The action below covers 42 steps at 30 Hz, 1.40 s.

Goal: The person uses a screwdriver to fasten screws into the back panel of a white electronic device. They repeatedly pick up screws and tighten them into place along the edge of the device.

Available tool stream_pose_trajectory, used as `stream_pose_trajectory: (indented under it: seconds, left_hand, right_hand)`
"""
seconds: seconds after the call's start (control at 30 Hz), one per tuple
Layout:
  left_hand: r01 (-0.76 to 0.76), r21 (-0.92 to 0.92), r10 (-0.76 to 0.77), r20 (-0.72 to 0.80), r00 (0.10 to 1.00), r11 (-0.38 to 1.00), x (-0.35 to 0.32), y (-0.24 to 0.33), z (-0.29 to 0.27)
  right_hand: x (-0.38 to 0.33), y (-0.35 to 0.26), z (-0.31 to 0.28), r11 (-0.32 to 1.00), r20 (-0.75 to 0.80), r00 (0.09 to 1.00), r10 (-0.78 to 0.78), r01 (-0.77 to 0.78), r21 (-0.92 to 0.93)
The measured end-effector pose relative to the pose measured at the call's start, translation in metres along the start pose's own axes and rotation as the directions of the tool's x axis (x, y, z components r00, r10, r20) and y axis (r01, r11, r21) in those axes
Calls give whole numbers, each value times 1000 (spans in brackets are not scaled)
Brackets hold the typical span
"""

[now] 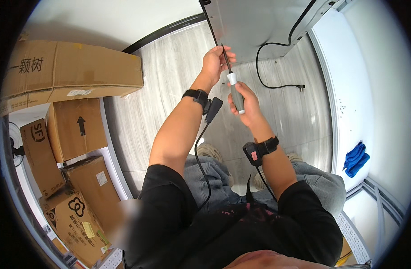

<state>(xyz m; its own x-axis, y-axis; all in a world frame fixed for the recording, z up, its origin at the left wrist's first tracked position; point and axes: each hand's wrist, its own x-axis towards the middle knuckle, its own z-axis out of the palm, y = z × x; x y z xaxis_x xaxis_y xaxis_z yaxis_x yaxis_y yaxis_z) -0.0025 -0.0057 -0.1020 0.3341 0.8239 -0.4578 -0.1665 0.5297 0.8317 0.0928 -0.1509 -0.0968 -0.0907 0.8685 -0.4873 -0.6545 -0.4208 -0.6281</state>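
Note:
A screwdriver with a grey and white handle is gripped in my right hand, its dark shaft pointing away from me. My left hand is at the shaft's far end, fingers curled about it close to the tip. Both hands are by the lower left edge of a large grey metal panel. Whether a screw sits at the tip is too small to tell. Each wrist wears a black strap with a cabled device.
A black power cord runs off the panel, its plug on the wood-look floor. Cardboard boxes are stacked on the left. On the right, a white ledge holds scattered small screws and a blue cloth.

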Motion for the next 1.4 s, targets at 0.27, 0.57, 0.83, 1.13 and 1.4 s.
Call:
stream_pose_trajectory:
  seconds: [0.27, 0.57, 0.83, 1.13, 1.4]
  left_hand:
    - [-146, 7, 146, -66, 987, 989, 13, -6, -6]
    - [-197, 37, 199, -79, 977, 980, 14, -9, -7]
    - [-207, 21, 208, -104, 973, 978, 12, -8, -4]
    - [-208, 45, 212, -99, 972, 977, 15, -9, -5]
    - [-192, 24, 194, -133, 972, 981, 14, -6, -1]
  right_hand:
    - [7, -2, 3, 1000, 32, 999, -3, 3, 1]
    - [9, 1, 1, 999, 31, 999, 7, -8, 45]
    - [9, -3, -2, 997, 47, 999, 9, -13, 76]
    - [11, -5, -5, 997, 89, 996, 12, -19, 77]
    - [9, -3, -1, 995, 27, 1000, 0, -2, 99]
